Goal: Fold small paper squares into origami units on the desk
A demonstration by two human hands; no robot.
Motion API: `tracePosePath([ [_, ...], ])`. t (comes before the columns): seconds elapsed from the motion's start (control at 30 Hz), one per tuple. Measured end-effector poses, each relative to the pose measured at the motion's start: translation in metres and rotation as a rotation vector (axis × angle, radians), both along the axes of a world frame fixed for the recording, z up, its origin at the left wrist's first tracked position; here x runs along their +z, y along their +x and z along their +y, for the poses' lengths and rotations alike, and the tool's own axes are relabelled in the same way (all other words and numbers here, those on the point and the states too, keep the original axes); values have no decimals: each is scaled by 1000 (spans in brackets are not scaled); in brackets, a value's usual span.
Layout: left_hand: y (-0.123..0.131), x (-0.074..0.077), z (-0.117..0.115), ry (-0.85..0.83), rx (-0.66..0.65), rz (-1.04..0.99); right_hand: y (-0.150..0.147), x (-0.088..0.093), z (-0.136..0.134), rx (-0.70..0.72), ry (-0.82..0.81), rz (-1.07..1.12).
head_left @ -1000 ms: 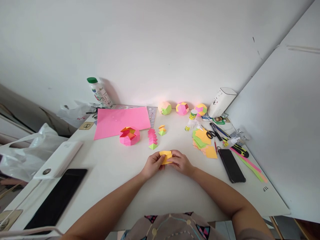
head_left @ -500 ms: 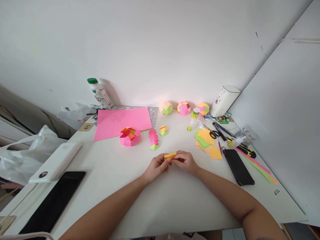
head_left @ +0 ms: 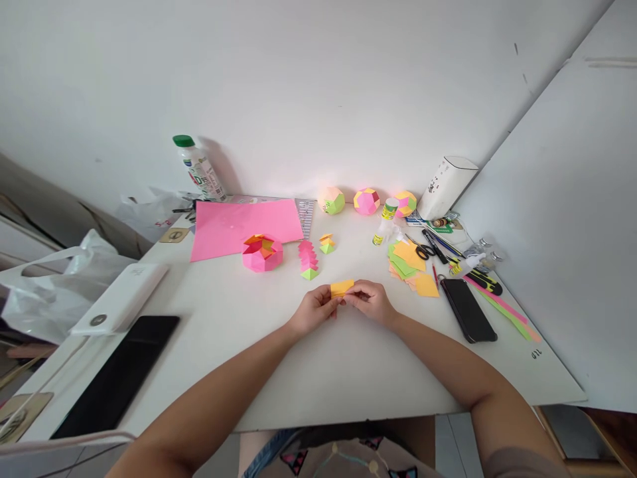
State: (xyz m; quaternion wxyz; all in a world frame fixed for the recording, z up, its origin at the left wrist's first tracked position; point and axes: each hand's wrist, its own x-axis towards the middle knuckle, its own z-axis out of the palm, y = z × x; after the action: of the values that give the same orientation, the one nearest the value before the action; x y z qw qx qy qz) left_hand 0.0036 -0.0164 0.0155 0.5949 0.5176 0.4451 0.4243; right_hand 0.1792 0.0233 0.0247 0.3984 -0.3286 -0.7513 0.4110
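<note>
Inwardly angled | left hand [head_left: 312, 311], right hand [head_left: 374, 303] | pinching yellow paper [head_left: 341, 288]

Over at the white table [head_left: 279, 372], a person's left hand [head_left: 314, 311] and right hand [head_left: 372, 302] pinch a yellow-orange paper piece [head_left: 342, 287] between them, just this side of a pink folded strip with a green end [head_left: 308, 257], while a pink paper bowl [head_left: 263, 259] sits off to the left.

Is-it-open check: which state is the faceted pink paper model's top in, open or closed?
Open. The pink paper model has a jagged gap on top, with red and orange inner faces showing through.
</note>
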Motion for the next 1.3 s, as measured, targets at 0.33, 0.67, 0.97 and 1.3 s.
tracePosePath([
  [0.33,1,3,0,-34,7,-4,0,1,1,35,-177,59],
  [0.67,0,3,0,-59,57,-48,1,-5,4,45,-345,104],
  [0.97,0,6,-1,-102,113,-77,1,5,9,137,-421,-63],
  [1.3,1,13,8,-52,1,81,-1,5,12,76,-387,-68],
])
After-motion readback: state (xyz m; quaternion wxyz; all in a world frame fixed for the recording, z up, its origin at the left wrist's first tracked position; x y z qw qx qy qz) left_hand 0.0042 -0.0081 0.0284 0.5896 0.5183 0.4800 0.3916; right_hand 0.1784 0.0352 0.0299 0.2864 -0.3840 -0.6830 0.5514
